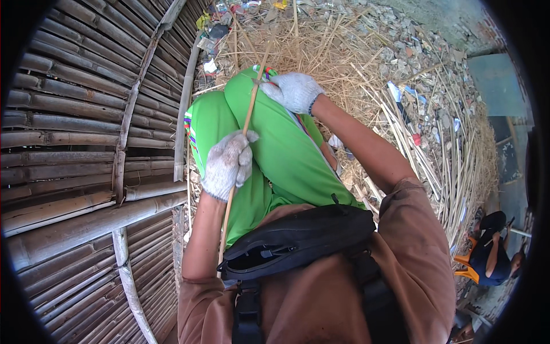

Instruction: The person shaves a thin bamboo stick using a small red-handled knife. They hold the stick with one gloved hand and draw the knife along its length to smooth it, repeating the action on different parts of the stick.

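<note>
A long, thin bamboo strip point(249, 112) runs up over my lap, from beside the black bag to beyond my knees. My left hand point(228, 163), in a whitish knitted glove, is closed around the strip's lower half. Close to its upper part is my right hand point(295, 93), gloved too, above my right knee with its fingers curled in. A small greyish piece crosses the strip at those fingertips; whether it is a blade I cannot tell. Green trousers point(281, 149) cover my legs beneath the strip.
A bamboo slat wall point(86, 123) stands close on my left. Straw-like shavings point(338, 51) and rubble cover the ground ahead. Pale bamboo strips point(421, 166) lie to the right. A person point(494, 249) sits on an orange chair point(467, 264) at far right. A black bag point(303, 238) crosses my waist.
</note>
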Available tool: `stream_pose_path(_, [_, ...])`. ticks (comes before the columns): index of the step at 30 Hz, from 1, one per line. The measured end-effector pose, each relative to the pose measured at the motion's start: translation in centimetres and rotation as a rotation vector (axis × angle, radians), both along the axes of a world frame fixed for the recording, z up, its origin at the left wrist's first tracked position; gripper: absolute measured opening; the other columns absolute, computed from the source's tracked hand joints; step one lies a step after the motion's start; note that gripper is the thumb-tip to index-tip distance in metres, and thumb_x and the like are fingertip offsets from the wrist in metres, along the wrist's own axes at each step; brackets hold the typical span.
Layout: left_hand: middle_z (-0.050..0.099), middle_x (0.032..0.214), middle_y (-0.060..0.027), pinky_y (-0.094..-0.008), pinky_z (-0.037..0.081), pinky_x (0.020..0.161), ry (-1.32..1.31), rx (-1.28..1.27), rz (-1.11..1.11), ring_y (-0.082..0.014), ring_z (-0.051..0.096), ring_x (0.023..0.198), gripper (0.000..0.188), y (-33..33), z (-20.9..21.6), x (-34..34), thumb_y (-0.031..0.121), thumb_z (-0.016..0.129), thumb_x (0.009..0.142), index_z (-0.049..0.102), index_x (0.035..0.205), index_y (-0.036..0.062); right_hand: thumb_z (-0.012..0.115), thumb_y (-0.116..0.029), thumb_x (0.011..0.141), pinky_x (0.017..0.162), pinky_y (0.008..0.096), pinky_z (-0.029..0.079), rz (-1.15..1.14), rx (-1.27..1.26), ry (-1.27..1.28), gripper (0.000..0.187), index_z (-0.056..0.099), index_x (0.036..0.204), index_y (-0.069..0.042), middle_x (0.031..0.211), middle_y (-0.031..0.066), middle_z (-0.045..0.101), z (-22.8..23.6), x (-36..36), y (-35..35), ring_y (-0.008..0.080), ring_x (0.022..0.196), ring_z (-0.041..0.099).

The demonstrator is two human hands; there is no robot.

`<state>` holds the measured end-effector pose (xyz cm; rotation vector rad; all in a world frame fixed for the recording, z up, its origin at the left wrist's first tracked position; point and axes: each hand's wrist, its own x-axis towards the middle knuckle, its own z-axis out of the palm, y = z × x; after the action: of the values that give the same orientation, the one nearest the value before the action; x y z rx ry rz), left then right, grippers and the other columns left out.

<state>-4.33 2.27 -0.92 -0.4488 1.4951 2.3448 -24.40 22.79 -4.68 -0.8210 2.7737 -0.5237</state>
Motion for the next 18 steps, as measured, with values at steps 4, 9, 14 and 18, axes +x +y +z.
stream_pose_path(4, [0.051, 0.068, 0.0041, -0.0239, 0.035, 0.038, 0.000, 0.161, 0.006, -0.0080, 0.040, 0.039, 0.032, -0.7, -0.4, 0.8, 0.023, 0.052, 0.115, 0.061, 0.128, -0.0057, 0.039, -0.069, 0.107, 0.086, 0.0578, 0.059, 0.048, -0.036, 0.039, 0.069, 0.079, 0.107, -0.013, 0.101, 0.0249, 0.077, -0.2, 0.7, 0.5, 0.0462, 0.096, 0.075])
stream_pose_path(9, [0.049, 0.068, 0.0043, -0.0241, 0.035, 0.039, 0.022, 0.178, -0.025, -0.0075, 0.040, 0.040, 0.032, -1.1, -1.0, -0.6, 0.023, 0.052, 0.115, 0.061, 0.127, -0.0052, 0.039, -0.067, 0.108, 0.085, 0.0569, 0.059, 0.107, -0.030, 0.061, 0.065, 0.079, 0.114, -0.015, 0.101, 0.0222, 0.078, 0.3, 0.6, 0.3, 0.0449, 0.095, 0.075])
stream_pose_path(14, [0.049, 0.066, 0.0044, -0.0252, 0.033, 0.040, -0.019, 0.178, -0.017, -0.0082, 0.039, 0.040, 0.030, -1.6, 0.2, 0.4, 0.024, 0.056, 0.114, 0.064, 0.124, -0.0024, 0.039, -0.066, 0.108, 0.087, 0.0556, 0.060, 0.080, 0.046, 0.051, 0.065, 0.080, 0.113, -0.016, 0.104, 0.0211, 0.078, 1.1, 0.4, 0.1, 0.0439, 0.098, 0.076])
stream_pose_path(18, [0.048, 0.067, 0.0047, -0.0255, 0.034, 0.038, -0.044, 0.304, 0.015, -0.0074, 0.040, 0.039, 0.031, -2.1, 0.2, 2.4, 0.022, 0.055, 0.114, 0.060, 0.126, -0.0056, 0.039, -0.068, 0.107, 0.088, 0.0558, 0.060, 0.068, 0.062, 0.040, 0.067, 0.080, 0.115, -0.016, 0.104, 0.0212, 0.079, 1.0, 0.3, 0.2, 0.0438, 0.098, 0.076])
